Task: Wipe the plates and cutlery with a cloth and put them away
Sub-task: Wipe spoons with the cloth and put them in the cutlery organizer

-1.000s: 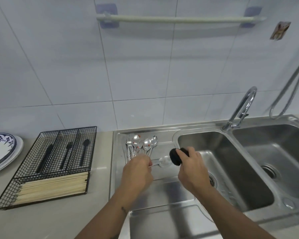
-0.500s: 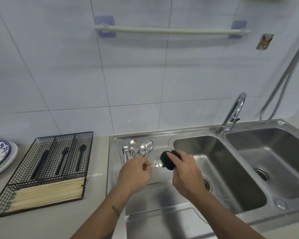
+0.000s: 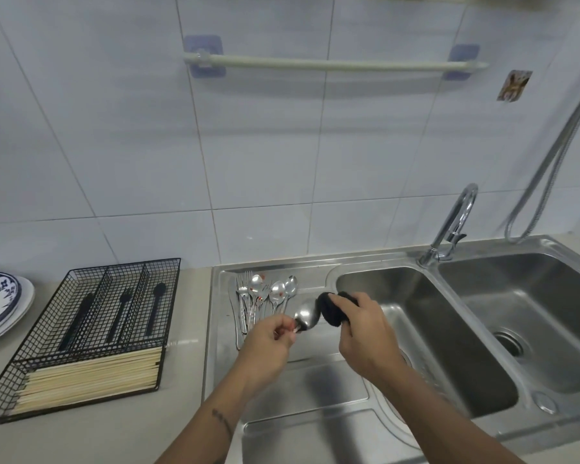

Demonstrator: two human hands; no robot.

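Observation:
My left hand [image 3: 268, 339] pinches the handle of a steel spoon [image 3: 307, 318] above the sink's drainboard [image 3: 315, 380]. My right hand [image 3: 362, 333] grips a balled black cloth [image 3: 332, 309] that touches the spoon's bowl. Several more steel spoons and forks [image 3: 265, 296] lie in a row on the drainboard just behind my left hand. At the far left edge a stack of plates [image 3: 0, 306] sits on the counter, the top one white with a blue pattern.
A black wire cutlery tray [image 3: 91, 333] on the counter holds three black utensils and a bundle of pale chopsticks [image 3: 91, 373]. Two steel basins [image 3: 426, 329] and a tap [image 3: 452, 226] lie to the right. A towel rail [image 3: 332, 65] hangs on the tiled wall.
The cloth has closed in on the spoon's bowl, and the spoon now tilts upward in my left hand. The camera view has tipped up slightly.

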